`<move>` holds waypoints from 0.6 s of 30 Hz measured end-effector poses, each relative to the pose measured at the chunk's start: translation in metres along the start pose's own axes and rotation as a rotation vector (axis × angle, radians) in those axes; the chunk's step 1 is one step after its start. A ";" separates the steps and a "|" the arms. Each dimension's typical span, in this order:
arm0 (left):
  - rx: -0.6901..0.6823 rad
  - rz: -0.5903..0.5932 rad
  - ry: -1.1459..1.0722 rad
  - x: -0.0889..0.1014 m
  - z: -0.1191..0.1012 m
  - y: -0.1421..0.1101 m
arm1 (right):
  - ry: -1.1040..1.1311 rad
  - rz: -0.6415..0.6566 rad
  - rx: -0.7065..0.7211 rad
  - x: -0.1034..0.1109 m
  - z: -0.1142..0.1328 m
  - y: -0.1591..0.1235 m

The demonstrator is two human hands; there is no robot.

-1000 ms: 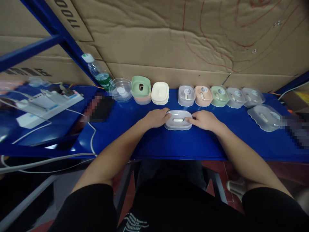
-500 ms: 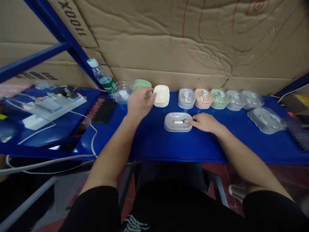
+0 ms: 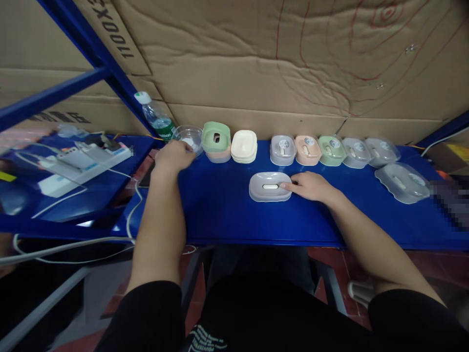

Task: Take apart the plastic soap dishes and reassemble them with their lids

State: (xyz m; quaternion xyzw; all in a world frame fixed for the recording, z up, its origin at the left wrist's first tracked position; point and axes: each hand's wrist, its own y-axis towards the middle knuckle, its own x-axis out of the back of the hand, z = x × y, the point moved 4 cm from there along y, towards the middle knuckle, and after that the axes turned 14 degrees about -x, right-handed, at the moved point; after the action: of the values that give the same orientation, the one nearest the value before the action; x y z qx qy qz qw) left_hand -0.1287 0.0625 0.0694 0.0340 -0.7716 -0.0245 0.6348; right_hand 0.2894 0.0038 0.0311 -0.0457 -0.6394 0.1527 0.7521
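On the blue table before me lies a grey oval box (image 3: 261, 189) with a white bar set in the middle of its top. My right hand (image 3: 309, 186) grips its right end, thumb on top and fingers at the side. My left hand (image 3: 173, 159) is at the near edge of a clear round bowl (image 3: 196, 132), where something white shows inside. Its fingers bend downward, and their tips are partly hidden. Just right of the bowl stand a stack of green and peach frames (image 3: 216, 131) and a stack of cream lids (image 3: 245, 143).
A row of lidded boxes (image 3: 308, 149) in grey, peach and green lines the back right, with another clear-covered grey box (image 3: 403, 182) nearer. A water bottle (image 3: 157, 117) leans at the back left. A white power strip (image 3: 84, 166) and cables (image 3: 134, 215) lie left.
My left hand has moved left, from beside the cream and green stacks to the clear bowl, uncovering the green frame. My right hand stays on the grey box.
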 end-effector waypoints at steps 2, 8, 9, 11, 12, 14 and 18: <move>0.016 -0.010 0.015 -0.002 -0.001 0.000 | 0.004 -0.004 -0.001 0.000 0.000 0.000; 0.120 -0.149 -0.077 0.002 0.002 -0.003 | 0.004 0.003 0.006 0.001 0.001 -0.002; 0.135 -0.176 -0.100 0.004 0.002 -0.003 | -0.002 0.003 0.003 0.001 0.001 -0.002; 0.147 -0.246 -0.142 0.007 0.002 -0.005 | -0.012 0.004 0.000 0.002 0.001 -0.002; 0.145 -0.288 -0.160 0.009 0.002 -0.006 | -0.013 0.005 0.000 0.002 0.001 -0.002; 0.118 -0.379 -0.204 0.012 0.001 -0.007 | -0.009 0.009 0.003 0.002 0.001 -0.002; 0.010 -0.579 -0.345 0.017 -0.003 -0.007 | -0.002 0.013 0.002 0.002 0.002 -0.002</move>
State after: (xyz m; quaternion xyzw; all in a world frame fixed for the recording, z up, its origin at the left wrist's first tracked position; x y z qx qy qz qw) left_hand -0.1289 0.0537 0.0862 0.2501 -0.8261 -0.2055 0.4614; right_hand 0.2878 0.0017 0.0340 -0.0490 -0.6395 0.1585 0.7507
